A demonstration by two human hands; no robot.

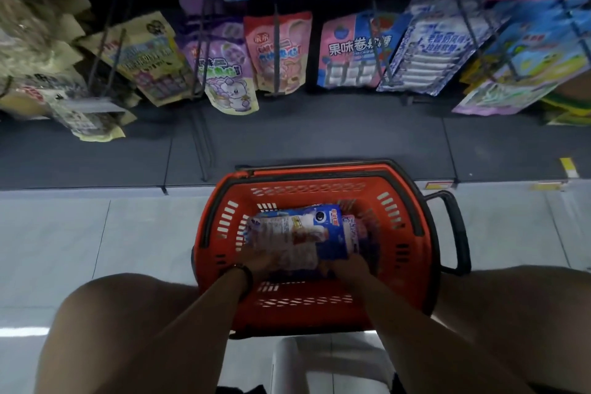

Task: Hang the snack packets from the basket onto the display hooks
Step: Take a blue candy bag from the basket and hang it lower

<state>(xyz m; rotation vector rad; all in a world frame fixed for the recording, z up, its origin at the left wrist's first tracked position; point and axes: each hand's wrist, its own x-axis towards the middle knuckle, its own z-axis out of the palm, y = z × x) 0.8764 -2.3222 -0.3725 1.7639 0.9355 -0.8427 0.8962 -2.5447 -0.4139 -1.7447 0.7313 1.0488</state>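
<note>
Both hands in red plastic basket (412,281), left hand (256,261) and right hand (350,267) fingers gripping near edge of blue-and-white foil snack packets (300,238), packets just beyond fingers

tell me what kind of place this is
Most likely a shop aisle, at the snack or sweets section. Rows of printed snack packets hang on metal display hooks, and a red shopping basket with more packets sits on the tiled floor.
</note>
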